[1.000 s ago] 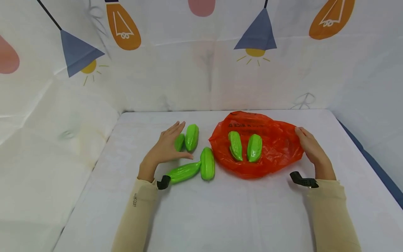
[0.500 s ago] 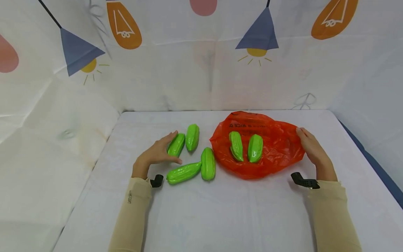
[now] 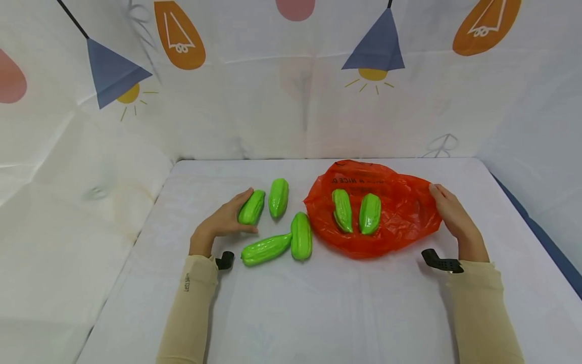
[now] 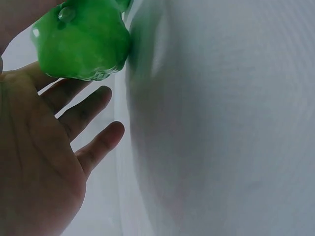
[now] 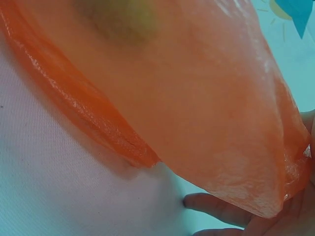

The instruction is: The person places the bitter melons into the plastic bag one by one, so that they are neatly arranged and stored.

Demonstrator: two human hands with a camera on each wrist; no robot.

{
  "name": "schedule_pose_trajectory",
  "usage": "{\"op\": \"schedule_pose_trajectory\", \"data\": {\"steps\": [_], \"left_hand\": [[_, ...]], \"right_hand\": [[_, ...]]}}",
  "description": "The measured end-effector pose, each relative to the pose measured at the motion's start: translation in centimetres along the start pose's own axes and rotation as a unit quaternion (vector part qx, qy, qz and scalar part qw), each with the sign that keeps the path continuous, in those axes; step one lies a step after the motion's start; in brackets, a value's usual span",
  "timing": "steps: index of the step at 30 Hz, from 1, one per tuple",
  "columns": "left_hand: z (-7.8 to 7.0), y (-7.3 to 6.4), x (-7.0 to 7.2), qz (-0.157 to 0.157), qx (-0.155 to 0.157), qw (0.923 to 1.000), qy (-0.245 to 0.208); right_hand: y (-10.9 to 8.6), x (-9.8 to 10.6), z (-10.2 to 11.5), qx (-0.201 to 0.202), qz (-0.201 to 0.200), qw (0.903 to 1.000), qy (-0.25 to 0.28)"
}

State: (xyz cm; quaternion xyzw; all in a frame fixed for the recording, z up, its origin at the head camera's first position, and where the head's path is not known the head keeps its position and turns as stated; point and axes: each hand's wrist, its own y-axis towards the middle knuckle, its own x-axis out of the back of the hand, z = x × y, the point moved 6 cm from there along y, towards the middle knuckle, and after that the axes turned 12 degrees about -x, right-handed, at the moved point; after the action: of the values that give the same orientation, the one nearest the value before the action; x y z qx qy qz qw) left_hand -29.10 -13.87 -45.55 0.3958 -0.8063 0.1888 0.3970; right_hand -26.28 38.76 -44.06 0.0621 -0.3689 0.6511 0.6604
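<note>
My left hand holds a shiny green ridged gourd between thumb and fingers at the left of the table. In the left wrist view its bumpy end sits near the thumb, while the outer fingers spread away from it. A red plastic bag lies spread at the right, with two green gourds on it or within it. My right hand pinches the bag's right edge; part of its grip is hidden behind the film in the right wrist view.
Another gourd lies just right of the held one. Nearer me, a lying gourd touches an upright-pointing gourd beside the bag. The white table meets a printed cloth backdrop.
My left hand has drawn back leftward and closed in around the gourd, which has shifted slightly left. The right hand and bag have stayed nearly still.
</note>
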Motion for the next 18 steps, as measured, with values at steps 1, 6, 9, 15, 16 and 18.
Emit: {"op": "schedule_pose_trajectory", "data": {"steps": [1,6,9,15,16,18], "left_hand": [[-0.03,-0.02,0.05,-0.002,-0.003,1.0,0.0],[-0.02,-0.14,0.18,-0.002,-0.009,0.9999,0.007],[0.06,-0.25,0.15,0.01,0.002,0.9999,0.002],[-0.16,-0.57,0.25,0.022,0.016,0.9996,-0.003],[-0.18,-0.61,0.28,0.022,0.016,0.9996,-0.004],[-0.17,-0.62,0.3,0.021,0.019,0.9996,-0.007]], "right_hand": [[0.0,0.0,-0.01,0.0,0.0,1.0,0.0],[-0.06,0.01,-0.04,0.005,-0.001,1.0,0.005],[-0.11,0.05,-0.01,0.01,-0.003,0.9999,0.007],[-0.05,0.02,-0.02,0.012,0.0,0.9999,0.009],[-0.03,-0.01,-0.03,0.01,0.003,0.9999,0.01],[0.0,-0.04,-0.03,0.009,0.006,0.9999,0.009]]}}
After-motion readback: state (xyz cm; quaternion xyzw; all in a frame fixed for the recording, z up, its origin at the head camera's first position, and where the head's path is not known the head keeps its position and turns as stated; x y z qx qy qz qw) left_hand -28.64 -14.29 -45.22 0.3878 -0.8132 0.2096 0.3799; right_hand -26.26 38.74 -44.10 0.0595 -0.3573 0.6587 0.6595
